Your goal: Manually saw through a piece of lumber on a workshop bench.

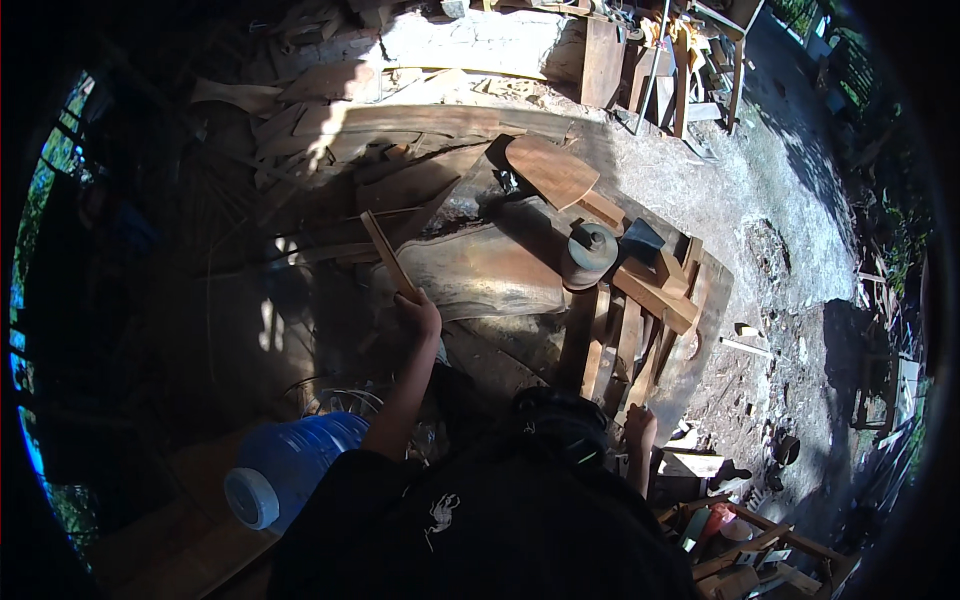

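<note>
My left hand [420,315] is closed on a narrow wooden strip [387,250], tilted upward and away from me. My right hand [640,425], low on the right, is closed beside the lower end of a stack of wooden pieces [620,350]; what it grips is too small to make out. Beyond the stack sit a round grey block with a knob [590,265] and a dark wedge-shaped piece [640,235]. A rounded wooden paddle shape [550,170] lies farther back. A broad weathered board [470,275] lies between my hands.
A blue water jug [300,460] lies at lower left. Scrap timber [680,80] leans at the back right, and more planks [400,120] lie along the back. Rough pale ground [770,220] runs down the right side; a wooden frame with odds and ends [775,535] is at lower right.
</note>
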A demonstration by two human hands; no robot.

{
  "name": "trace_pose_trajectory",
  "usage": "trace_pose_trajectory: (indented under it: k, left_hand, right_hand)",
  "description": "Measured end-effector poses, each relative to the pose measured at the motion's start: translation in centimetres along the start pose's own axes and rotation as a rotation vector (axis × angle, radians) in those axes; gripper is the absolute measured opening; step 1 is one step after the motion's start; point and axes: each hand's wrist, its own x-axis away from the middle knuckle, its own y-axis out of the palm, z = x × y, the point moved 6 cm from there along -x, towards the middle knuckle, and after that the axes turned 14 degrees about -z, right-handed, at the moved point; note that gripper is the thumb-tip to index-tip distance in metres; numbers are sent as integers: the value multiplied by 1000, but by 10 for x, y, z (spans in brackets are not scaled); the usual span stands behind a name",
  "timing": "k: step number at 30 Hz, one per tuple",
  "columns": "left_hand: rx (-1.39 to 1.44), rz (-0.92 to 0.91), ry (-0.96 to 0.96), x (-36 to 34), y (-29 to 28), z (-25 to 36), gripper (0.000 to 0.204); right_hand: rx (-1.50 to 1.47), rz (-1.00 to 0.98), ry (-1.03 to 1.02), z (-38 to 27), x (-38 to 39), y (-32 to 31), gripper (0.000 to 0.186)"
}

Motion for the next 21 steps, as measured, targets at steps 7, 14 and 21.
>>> trace_pose_trajectory:
  k: [7,14,21]
  left_hand:
    - [201,-829,1,13,114,13,51]
    - [-43,-1174,92,27,123,-8,45]
    - [-148,-931,389,1,91,-11,27]
  right_hand:
    - [152,-57,-55,-8,-3,13,36]
    - [178,-134,83,-22,8,7,31]
    - [-82,47,-104,-27,39,4,27]
